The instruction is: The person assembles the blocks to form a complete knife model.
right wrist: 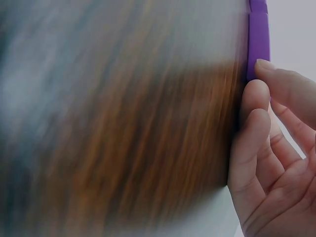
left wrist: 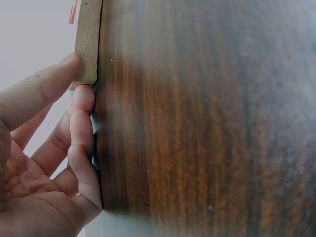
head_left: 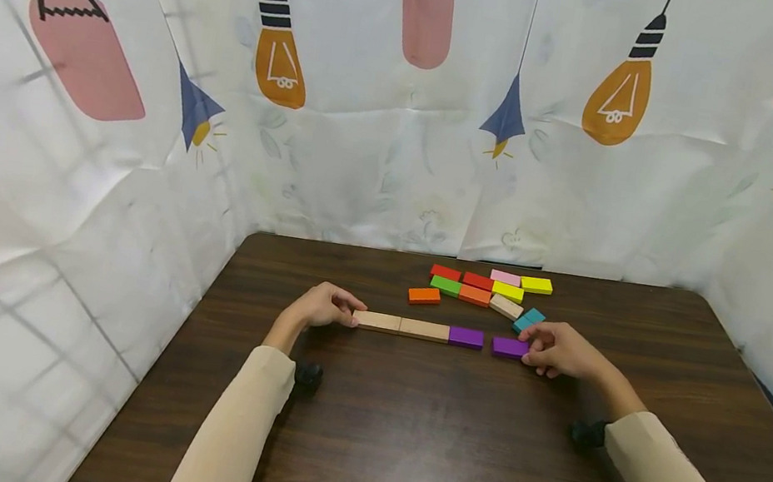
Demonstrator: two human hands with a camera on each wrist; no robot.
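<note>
Two plain wooden blocks [head_left: 424,330] and a purple block [head_left: 465,338] lie end to end in a row on the table. At the row's left end my left hand [head_left: 326,306] grips the outer plain wooden block [head_left: 377,321]. In the left wrist view the thumb lies on that block [left wrist: 89,44] and a fingertip is at its end face. My right hand [head_left: 561,351] pinches a second purple block [head_left: 509,348] by its right end, a small gap away from the row. The right wrist view shows the thumb on this purple block [right wrist: 258,44], other fingers curled below.
Behind the row lie several coloured blocks, among them an orange block [head_left: 424,296], a green block [head_left: 445,286] and a plain block [head_left: 506,307]. Blue blocks [head_left: 529,321] sit close to my right hand. A printed curtain [head_left: 395,183] stands behind the dark table [head_left: 429,450].
</note>
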